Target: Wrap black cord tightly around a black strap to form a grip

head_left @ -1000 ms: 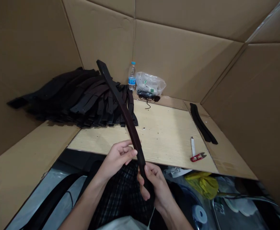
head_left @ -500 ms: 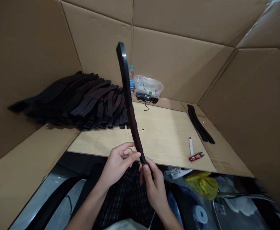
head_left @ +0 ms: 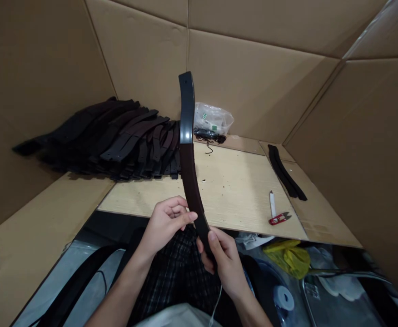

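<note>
I hold a long dark leather strap (head_left: 187,150) upright in front of me; it curves up past the table edge and has a small hole near its top end. My left hand (head_left: 166,222) pinches the strap's edge low down, fingers curled. My right hand (head_left: 221,256) grips the strap's bottom end, thumb along it. A large fanned pile of similar dark straps (head_left: 117,138) lies at the back left of the light wooden board (head_left: 233,190).
Red thread snips (head_left: 279,219) and a white marker (head_left: 272,203) lie at the board's right. Two dark straps (head_left: 286,172) rest on the cardboard beyond. A clear plastic bag (head_left: 212,119) sits at the back. Cardboard walls enclose the space. Yellow cloth (head_left: 287,259) lies below the edge.
The strap has swung from leaning back-left to nearly upright and turned, its top now showing its flat face. Both hands stayed at its lower end.
</note>
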Available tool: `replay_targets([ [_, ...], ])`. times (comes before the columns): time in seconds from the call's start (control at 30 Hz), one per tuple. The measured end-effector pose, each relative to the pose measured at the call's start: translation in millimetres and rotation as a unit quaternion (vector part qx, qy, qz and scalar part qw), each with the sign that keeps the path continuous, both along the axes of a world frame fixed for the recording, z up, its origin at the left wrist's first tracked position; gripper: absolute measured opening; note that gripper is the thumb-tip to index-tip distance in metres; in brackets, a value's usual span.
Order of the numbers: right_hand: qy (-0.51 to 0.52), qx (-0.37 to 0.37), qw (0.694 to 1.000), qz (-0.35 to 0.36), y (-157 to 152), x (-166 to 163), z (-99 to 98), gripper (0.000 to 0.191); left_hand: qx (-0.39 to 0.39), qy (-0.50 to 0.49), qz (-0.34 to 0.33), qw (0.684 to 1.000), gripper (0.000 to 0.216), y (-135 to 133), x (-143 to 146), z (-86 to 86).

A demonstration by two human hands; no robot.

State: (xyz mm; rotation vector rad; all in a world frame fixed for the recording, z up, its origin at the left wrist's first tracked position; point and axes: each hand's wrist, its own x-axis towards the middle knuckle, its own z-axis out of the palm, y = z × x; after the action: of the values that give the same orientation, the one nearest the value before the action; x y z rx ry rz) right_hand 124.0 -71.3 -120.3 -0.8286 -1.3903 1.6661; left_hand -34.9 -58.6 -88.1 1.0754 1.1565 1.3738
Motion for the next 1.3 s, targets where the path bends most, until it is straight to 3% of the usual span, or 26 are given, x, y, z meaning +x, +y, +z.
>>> replay_targets([
  [0.1,0.074,-0.092,0.992,0.037,0,3,-2.4,0.045,-0.009,-0.047,-0.048,0.998,0.034,5,-1,-6.6],
  [0.2,0.151,-0.199,0.963,0.096,0,2,-7.1,0.043,-0.007,-0.107,-0.113,0.988,0.048,9,-1,-14.5],
  [0.33,0.191,-0.249,0.936,0.157,4,-2,-13.2,0.045,0.003,-0.133,-0.104,0.986,0.051,11,1,-18.7],
  [0.4,0.17,-0.209,0.953,0.14,5,-4,-14.7,0.048,-0.008,-0.121,-0.076,0.99,0.046,10,2,-17.1],
  [0.5,0.051,-0.025,0.998,0.031,7,-6,-14.5,0.041,-0.026,-0.071,-0.022,0.997,0.035,10,4,-14.0],
  [0.6,-0.097,0.161,0.979,-0.074,7,-4,-12.8,0.026,-0.04,-0.035,-0.002,0.999,0.032,11,3,-13.3],
  [0.67,-0.137,0.208,0.964,-0.093,6,-3,-11.6,0.026,-0.049,-0.033,-0.011,0.998,0.036,11,1,-13.3],
  [0.83,-0.145,0.21,0.96,-0.114,7,0,-9.9,0.024,-0.042,-0.007,-0.018,0.999,0.029,6,-3,-7.3],
  [1.07,-0.13,0.194,0.961,-0.148,7,4,-10.8,0.025,0.009,0.033,0.0,0.999,0.038,-1,-3,-0.3],
  [1.17,-0.088,0.125,0.98,-0.126,3,2,-8.7,0.028,0.005,0.018,0.003,1.0,0.038,-2,-3,-2.7],
  [1.3,0.027,-0.002,0.999,-0.022,0,-2,-3.6,0.036,0.0,-0.039,-0.002,0.999,0.038,0,1,-8.5],
])
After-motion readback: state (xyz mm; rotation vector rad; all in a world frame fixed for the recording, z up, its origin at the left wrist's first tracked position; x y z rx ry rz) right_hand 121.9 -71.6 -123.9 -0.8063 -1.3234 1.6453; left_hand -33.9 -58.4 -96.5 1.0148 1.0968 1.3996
